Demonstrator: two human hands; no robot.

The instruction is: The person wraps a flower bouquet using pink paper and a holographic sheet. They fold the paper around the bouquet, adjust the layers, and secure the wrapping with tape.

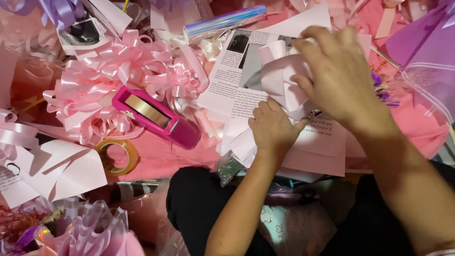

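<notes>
Left hand [272, 128]: your fingers are curled tight round the lower end of the pink paper [283, 80].
Right hand [339, 71]: your fingers pinch its top folds.
Paper: held above the printed sheets [234, 80].
Nearby: pink tape dispenser [156, 116], tape roll [117, 156], ribbon bows [109, 71] to your left.

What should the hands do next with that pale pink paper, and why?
Probably keep the left hand pinching the base and let the right hand press the next fold down. The pale pink paper is bunched and only half shaped between both hands, over the printed sheets, so letting go now would likely let it spring open.
</notes>
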